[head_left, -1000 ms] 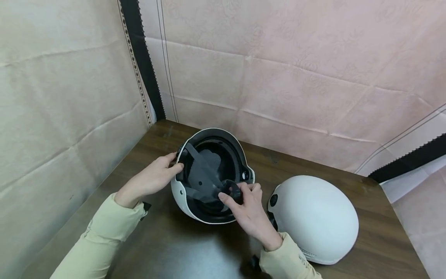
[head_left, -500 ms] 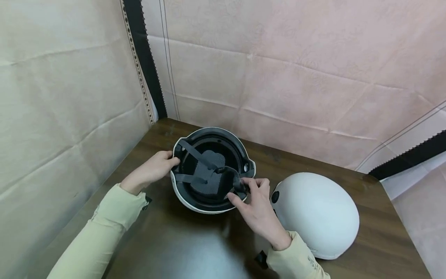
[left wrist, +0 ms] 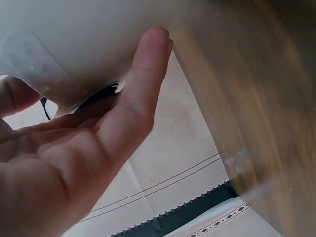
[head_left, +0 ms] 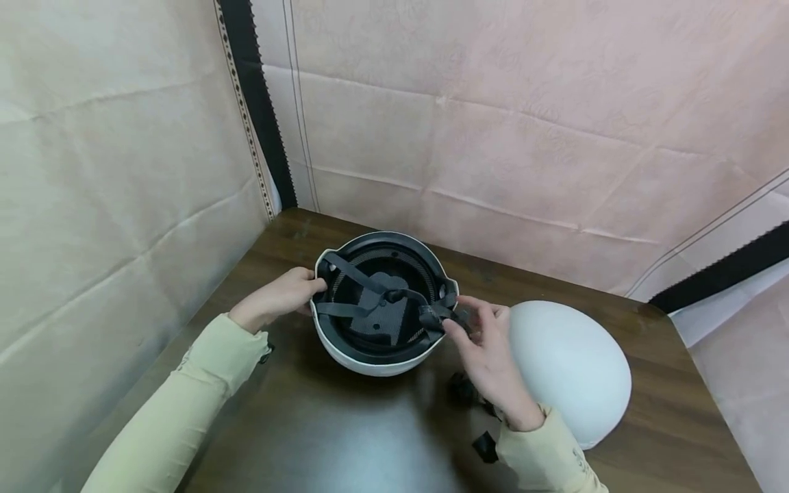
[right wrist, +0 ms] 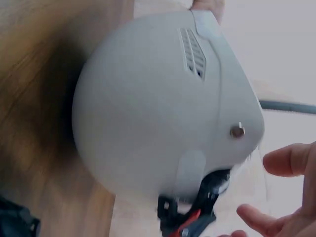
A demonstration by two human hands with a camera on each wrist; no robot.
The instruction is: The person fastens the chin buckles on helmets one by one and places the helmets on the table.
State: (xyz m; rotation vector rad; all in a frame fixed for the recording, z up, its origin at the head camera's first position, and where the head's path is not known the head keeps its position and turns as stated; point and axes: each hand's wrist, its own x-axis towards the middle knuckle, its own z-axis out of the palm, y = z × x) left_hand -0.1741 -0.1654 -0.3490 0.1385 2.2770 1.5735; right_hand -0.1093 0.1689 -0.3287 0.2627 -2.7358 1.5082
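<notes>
While the upturned white helmet (head_left: pixel 382 322) sits on the brown table (head_left: pixel 320 438), I see my left hand (head_left: pixel 280 298) gripping its left rim, my right hand (head_left: pixel 487 349) pinching its grey strap (head_left: pixel 434 315) at the right edge, and 1 more white helmet (head_left: pixel 570 366) just right.

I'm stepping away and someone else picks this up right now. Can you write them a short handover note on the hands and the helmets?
Left hand: grips the left rim of the upturned helmet, steadying it on the table.
Right hand: pinches the black strap at that helmet's right rim.
Second helmet: dome up, on the right beside it, untouched.
Done: first helmet turned open side up, straps laid across the inside.
Left: probably finish with the strap; whether its buckle is fastened cannot be told.
</notes>
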